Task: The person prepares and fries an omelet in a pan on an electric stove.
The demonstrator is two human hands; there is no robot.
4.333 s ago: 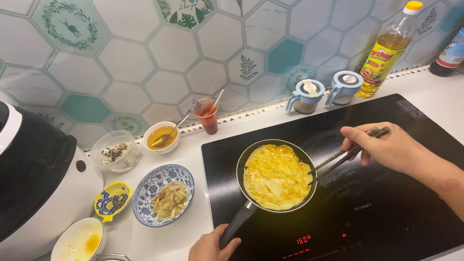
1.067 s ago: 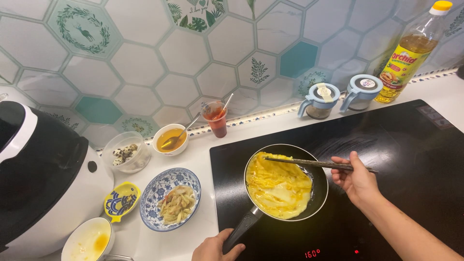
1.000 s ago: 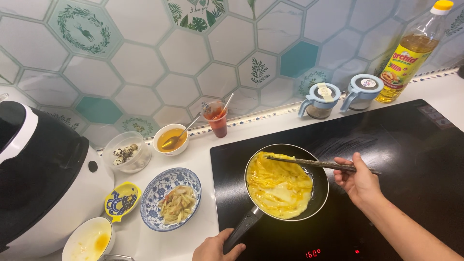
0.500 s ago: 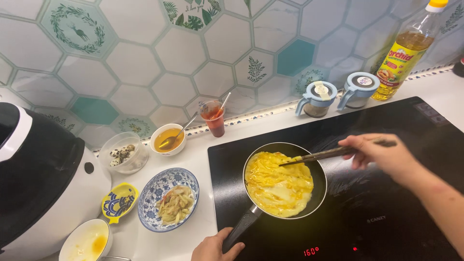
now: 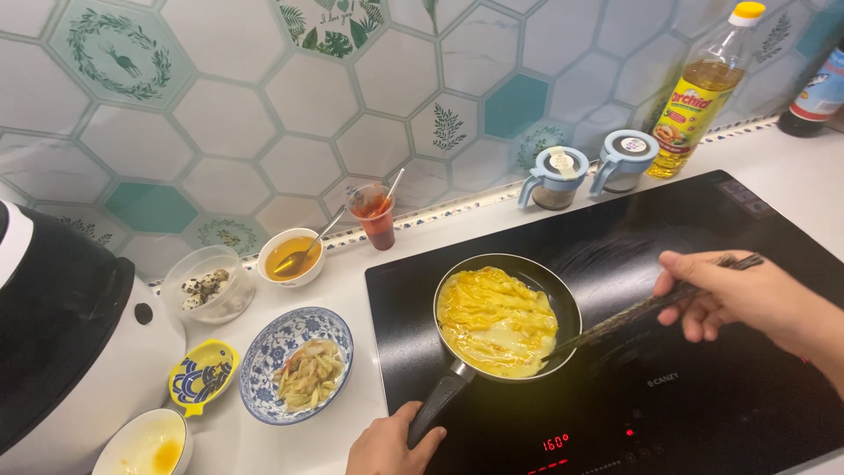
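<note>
Left hand at bottom edge, fingers wrapped around the dark handle of the pan. Pan sits on the black cooktop, left zone, handle pointing down-left toward the person. Inside the pan: yellow egg, spread flat, covering most of the base, surface wrinkled and still glossy in the middle.

Right hand comes in from the right edge, closed around dark chopsticks. Chopsticks run down-left from the hand, tips at the right rim of the pan touching the egg's edge. Back ends stick out past the hand toward upper right.

Red digits lit on the cooktop's front panel, below the pan.

Left of the cooktop on white counter: blue patterned plate with pale shredded food, small yellow-blue dish beside it, white bowl with yellow residue at bottom left. Behind those: clear bowl with speckled eggs, white bowl with orange sauce and a spoon, small glass of red sauce with a spoon. Big black-and-white appliance at far left.

Behind the cooktop by the tiled wall: two lidded jars with blue handles, oil bottle with yellow cap, dark bottle at the right edge.
</note>
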